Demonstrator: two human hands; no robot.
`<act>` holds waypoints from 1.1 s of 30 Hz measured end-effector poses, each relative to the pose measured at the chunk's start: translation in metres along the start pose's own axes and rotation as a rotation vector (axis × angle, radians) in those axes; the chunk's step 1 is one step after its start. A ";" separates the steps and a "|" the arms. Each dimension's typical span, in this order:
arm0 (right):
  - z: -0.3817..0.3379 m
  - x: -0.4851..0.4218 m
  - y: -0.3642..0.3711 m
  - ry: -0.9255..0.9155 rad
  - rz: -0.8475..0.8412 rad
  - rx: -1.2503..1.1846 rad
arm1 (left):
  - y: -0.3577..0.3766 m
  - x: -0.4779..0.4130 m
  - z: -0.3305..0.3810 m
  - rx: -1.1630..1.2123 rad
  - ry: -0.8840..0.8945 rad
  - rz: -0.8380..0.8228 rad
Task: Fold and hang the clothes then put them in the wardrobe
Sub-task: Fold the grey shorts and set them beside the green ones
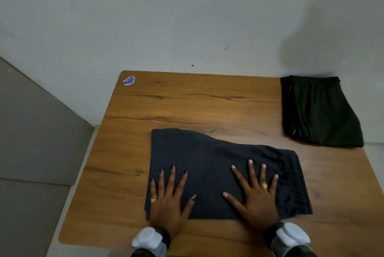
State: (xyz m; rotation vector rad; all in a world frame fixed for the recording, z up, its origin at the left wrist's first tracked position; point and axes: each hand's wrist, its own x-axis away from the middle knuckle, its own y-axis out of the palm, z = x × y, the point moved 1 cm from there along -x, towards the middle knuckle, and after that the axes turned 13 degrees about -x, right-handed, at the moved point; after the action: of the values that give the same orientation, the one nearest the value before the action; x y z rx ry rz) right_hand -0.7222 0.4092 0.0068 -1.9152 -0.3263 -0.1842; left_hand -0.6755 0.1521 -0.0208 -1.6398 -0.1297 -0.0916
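Left hand (168,204), right hand (256,198) lying flat, fingers spread, pressing dark shorts (218,165) on table (187,102); slippery fabric risking unfolding once lifted.

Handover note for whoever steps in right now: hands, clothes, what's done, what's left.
Left hand: flat, fingers spread, pressing on the navy shorts.
Right hand: flat on them too, nearer the waistband.
The navy shorts lie folded at the near side of the table; the black shorts lie folded at its far right corner.
Done: both pairs look folded.
Left: putting them in the wardrobe, which is not in view; no hanger in view either.
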 end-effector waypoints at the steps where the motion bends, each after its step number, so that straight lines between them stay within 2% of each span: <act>1: 0.006 0.001 -0.001 0.012 -0.013 0.018 | 0.003 -0.001 -0.014 -0.030 -0.007 -0.002; 3: 0.010 0.001 -0.005 0.022 -0.055 0.027 | 0.006 -0.006 -0.043 -0.039 -0.103 -0.028; 5: 0.004 0.000 -0.008 0.042 -0.074 0.005 | 0.003 -0.015 -0.066 0.015 -0.276 -0.070; 6: -0.003 -0.001 -0.011 0.050 -0.056 -0.016 | -0.002 -0.020 -0.075 0.048 -0.346 -0.078; 8: -0.017 -0.007 -0.018 0.063 0.036 -0.099 | -0.016 -0.040 -0.082 0.094 -0.378 -0.047; 11: -0.046 -0.040 -0.031 -0.050 0.195 -0.181 | -0.043 -0.087 -0.076 0.098 -0.246 0.088; 13: -0.069 -0.077 -0.035 -0.155 0.204 -0.187 | -0.056 -0.121 -0.068 0.089 -0.081 0.130; 17: -0.103 -0.140 -0.037 -0.242 -0.010 -0.164 | -0.072 -0.170 -0.056 -0.021 0.189 0.006; 20: -0.111 -0.165 -0.041 -0.206 -0.145 -0.090 | -0.075 -0.187 -0.063 -0.125 0.225 -0.093; 23: -0.113 -0.167 -0.047 -0.199 -0.175 -0.058 | -0.076 -0.187 -0.076 -0.114 0.247 -0.104; 25: -0.112 -0.160 -0.050 -0.227 -0.123 -0.103 | -0.080 -0.180 -0.082 -0.053 0.305 0.021; 28: -0.107 -0.136 -0.048 -0.344 0.043 -0.221 | -0.086 -0.157 -0.086 0.013 0.378 0.208; 31: -0.095 -0.102 -0.033 -0.483 0.218 -0.173 | -0.078 -0.120 -0.086 -0.006 0.383 0.301; 33: -0.086 -0.082 -0.013 -0.534 0.260 -0.107 | -0.062 -0.095 -0.086 -0.040 0.407 0.345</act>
State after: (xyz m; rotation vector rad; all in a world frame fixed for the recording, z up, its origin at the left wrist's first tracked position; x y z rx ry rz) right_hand -0.8011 0.3221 0.0258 -2.0720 -0.4213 0.4994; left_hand -0.7769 0.0683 0.0338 -1.6280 0.4662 -0.1616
